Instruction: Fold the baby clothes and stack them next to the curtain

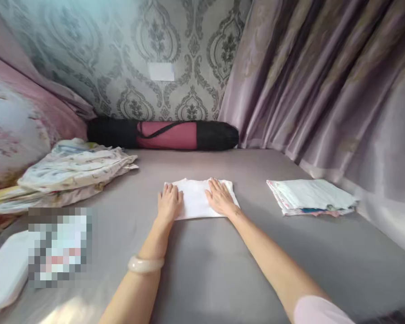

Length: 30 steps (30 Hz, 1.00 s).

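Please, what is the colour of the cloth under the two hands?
The cloth is white, as the head view, the only one, shows.

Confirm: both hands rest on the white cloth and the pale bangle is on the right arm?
No: the head view shows the pale bangle on the left arm. The left hand and right hand do rest on the white cloth.

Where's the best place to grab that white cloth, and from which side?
Probably mid-way along its near edge, coming from the person's side: the white cloth lies flat, and that edge runs nearly straight, uncovered between the left hand and right hand.
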Each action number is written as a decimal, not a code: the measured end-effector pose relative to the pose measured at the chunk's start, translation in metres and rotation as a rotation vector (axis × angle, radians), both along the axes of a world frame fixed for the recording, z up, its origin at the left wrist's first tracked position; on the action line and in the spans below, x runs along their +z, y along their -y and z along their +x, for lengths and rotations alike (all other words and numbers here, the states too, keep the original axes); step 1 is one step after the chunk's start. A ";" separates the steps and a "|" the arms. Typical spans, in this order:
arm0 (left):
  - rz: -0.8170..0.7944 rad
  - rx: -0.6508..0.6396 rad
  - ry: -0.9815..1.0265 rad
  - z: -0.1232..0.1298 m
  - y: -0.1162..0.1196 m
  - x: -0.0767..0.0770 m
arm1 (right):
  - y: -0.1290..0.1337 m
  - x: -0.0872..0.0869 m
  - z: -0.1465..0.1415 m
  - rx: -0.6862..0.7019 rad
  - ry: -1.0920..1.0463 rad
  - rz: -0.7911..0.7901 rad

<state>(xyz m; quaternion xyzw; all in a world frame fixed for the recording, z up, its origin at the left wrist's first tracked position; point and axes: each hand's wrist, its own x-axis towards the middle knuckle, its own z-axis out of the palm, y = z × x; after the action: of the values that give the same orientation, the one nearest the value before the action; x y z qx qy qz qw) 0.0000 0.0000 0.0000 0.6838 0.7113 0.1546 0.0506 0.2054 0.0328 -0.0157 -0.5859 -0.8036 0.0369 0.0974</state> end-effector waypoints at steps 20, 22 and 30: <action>0.105 0.083 0.557 -0.014 -0.019 -0.016 | 0.011 0.019 -0.054 0.111 -0.058 -0.045; 0.103 0.095 0.594 -0.017 -0.021 -0.015 | 0.013 0.010 -0.058 0.100 -0.060 -0.040; 0.151 0.202 0.867 -0.033 -0.025 -0.014 | 0.009 0.017 -0.056 0.114 -0.029 -0.130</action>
<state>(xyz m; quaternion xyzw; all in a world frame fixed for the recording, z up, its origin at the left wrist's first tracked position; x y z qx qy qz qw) -0.0327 0.0251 -0.0143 0.4848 0.6743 0.4825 0.2784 0.1495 0.0239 0.0015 -0.5438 -0.8300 0.1028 0.0687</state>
